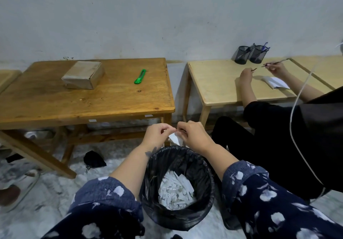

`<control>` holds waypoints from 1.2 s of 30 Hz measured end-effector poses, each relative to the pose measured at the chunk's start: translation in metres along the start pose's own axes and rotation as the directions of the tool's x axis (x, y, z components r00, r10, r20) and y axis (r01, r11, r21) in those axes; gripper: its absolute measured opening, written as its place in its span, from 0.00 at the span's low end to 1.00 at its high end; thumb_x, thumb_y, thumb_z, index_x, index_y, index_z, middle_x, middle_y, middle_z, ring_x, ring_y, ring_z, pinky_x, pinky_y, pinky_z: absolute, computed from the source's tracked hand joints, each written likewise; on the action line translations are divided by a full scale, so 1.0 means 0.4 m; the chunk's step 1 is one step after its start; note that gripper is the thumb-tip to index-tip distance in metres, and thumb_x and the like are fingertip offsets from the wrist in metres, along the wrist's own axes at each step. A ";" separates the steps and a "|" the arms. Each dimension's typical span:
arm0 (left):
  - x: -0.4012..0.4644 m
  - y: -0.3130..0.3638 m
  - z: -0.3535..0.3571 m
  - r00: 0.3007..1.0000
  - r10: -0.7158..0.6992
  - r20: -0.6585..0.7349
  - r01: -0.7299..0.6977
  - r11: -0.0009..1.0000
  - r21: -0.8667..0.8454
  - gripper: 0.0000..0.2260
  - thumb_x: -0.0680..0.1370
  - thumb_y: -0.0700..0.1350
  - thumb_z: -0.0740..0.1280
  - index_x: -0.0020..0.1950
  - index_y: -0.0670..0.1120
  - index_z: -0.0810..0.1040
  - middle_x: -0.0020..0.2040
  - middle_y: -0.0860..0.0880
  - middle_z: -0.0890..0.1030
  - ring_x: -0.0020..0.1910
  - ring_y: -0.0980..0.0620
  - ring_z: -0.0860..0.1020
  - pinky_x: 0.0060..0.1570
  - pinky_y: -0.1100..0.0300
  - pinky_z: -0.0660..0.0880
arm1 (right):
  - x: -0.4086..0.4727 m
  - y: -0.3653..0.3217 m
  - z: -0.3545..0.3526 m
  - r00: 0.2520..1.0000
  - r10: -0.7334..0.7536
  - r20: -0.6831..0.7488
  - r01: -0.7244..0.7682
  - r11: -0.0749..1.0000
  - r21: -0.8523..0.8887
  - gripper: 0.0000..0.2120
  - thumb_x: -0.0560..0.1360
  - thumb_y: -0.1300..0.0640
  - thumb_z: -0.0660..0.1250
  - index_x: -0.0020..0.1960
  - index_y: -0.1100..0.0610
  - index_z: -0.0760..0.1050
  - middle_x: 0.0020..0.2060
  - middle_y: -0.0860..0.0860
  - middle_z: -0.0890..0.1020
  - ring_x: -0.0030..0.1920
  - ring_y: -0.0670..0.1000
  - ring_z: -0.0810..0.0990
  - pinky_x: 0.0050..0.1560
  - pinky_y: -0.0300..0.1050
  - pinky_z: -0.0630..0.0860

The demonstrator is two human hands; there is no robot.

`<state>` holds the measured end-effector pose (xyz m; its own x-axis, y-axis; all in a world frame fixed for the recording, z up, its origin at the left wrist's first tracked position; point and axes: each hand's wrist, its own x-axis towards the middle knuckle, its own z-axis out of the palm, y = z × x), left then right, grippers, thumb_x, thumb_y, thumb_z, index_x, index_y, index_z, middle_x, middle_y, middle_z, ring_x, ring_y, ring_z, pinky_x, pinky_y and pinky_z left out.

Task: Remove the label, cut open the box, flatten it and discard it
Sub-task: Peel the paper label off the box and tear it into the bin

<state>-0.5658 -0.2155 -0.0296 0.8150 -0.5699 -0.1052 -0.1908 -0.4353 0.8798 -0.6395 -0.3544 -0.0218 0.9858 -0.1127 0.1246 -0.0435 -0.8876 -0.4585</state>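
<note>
A white label (175,138) hangs between my two hands, just above the far rim of a black-lined bin (177,218). My left hand (157,133) and my right hand (193,133) each pinch its top edge with curled fingers. Several white paper scraps lie inside the bin. The closed cardboard box (83,75) sits on the brown wooden table (89,101), far left of my hands. A green utility knife (140,76) lies to the right of the box on the same table.
A paler table (222,90) stands to the right, where another person in black (278,136) sits with pens in hand, a notepad (276,82) and two mesh pen cups (249,54). A white cable (295,108) hangs there. A black pouch (93,159) lies on the floor.
</note>
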 end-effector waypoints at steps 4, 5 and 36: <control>0.015 0.027 -0.008 0.974 0.221 0.045 -0.213 0.841 0.497 0.10 0.81 0.49 0.59 0.45 0.53 0.78 0.43 0.56 0.80 0.48 0.52 0.74 0.53 0.51 0.67 | 0.001 0.003 -0.019 0.995 0.069 0.068 -0.070 0.997 0.015 0.11 0.80 0.52 0.58 0.41 0.53 0.71 0.33 0.47 0.75 0.41 0.52 0.72 0.45 0.48 0.62; 0.019 0.033 -0.010 0.959 0.273 0.073 -0.261 0.759 0.596 0.10 0.81 0.49 0.58 0.47 0.53 0.78 0.44 0.55 0.79 0.49 0.52 0.72 0.54 0.51 0.66 | 0.005 -0.002 -0.027 0.993 0.076 0.096 -0.072 0.996 -0.048 0.12 0.81 0.51 0.56 0.40 0.52 0.71 0.35 0.47 0.75 0.44 0.52 0.72 0.47 0.49 0.63; 0.022 -0.048 -0.011 0.926 -0.237 -0.294 0.282 0.952 0.121 0.10 0.80 0.54 0.60 0.49 0.56 0.80 0.47 0.57 0.80 0.50 0.50 0.75 0.61 0.45 0.66 | -0.017 0.057 -0.010 0.930 0.364 -0.043 -0.349 0.915 0.205 0.01 0.75 0.51 0.67 0.46 0.45 0.77 0.41 0.46 0.83 0.46 0.48 0.78 0.54 0.47 0.62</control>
<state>-0.5524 -0.2091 -0.0453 0.9608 -0.2193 -0.1696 -0.0178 -0.6593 0.7517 -0.6480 -0.3756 -0.0294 0.8942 -0.4475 -0.0129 -0.3502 -0.6813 -0.6428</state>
